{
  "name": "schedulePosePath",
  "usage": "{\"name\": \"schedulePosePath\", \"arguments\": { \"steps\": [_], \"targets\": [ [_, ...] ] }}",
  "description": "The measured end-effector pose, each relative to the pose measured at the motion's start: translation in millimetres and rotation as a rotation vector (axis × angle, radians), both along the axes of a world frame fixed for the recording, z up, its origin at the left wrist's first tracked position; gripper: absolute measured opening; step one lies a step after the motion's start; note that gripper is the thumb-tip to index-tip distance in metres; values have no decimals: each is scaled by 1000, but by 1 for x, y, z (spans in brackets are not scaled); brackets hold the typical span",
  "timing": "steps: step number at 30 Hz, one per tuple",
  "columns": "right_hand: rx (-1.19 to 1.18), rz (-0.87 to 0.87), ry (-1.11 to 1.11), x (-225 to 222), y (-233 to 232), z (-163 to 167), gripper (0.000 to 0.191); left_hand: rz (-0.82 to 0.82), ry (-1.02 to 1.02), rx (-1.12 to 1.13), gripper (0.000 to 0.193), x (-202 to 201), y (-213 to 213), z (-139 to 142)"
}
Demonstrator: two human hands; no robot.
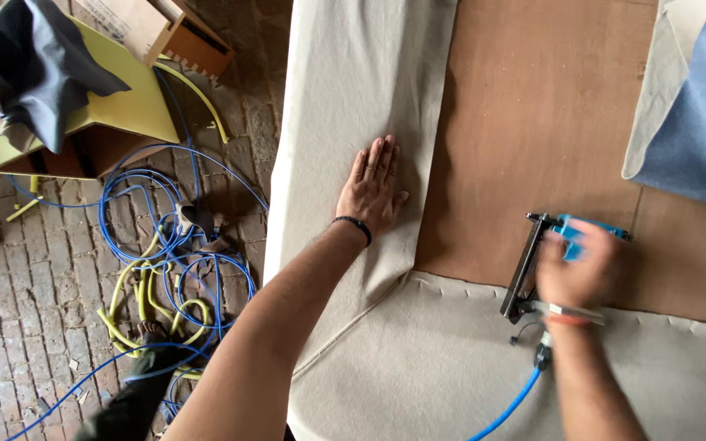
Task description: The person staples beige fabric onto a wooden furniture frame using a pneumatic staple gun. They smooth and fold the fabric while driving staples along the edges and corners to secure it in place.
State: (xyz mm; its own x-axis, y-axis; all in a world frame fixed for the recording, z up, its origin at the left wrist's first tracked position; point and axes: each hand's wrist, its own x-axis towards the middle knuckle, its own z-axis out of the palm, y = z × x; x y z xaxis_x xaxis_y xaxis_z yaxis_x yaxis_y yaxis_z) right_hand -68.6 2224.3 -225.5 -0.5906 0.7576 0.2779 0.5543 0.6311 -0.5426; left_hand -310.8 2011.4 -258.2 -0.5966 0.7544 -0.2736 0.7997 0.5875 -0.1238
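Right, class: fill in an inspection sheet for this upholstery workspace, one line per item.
Surface: brown plywood panel, partly bare.
Job's things: beige fabric folded over its edge; stapled seam along the lower edge.
Clutter: blue-grey cloth; black cloth on yellow-green boards.
Hands: left hand flat on the fabric; right hand grips a blue staple gun, blurred.
Cables: blue hose from the gun; blue and yellow hoses coiled on the floor.
Surroundings: brick floor.

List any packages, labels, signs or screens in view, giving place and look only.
Flat tan cardboard box: top left, on the brick floor beside a brown wooden piece; rectangular, with faint dark print too small to make out.
No signs or screens show.
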Motion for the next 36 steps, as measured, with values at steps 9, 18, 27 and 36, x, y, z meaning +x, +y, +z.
{"name": "schedulePosePath", "arguments": {
  "steps": [9,18,27,36],
  "targets": [
    [-861,-153,-174,68,33,-24,41,-13,19,42,87,2,2,-2],
    [-840,374,-447,-88,-1,55,25,-8,36,-25,88,2,4,0],
    [-295,537,-797,-157,-27,42,34,11,-21,84,91,1,-1,2],
    [-287,502,-935,-137,-38,43,33,-45,-15,137,88,2,-11,13]
  ]
}}
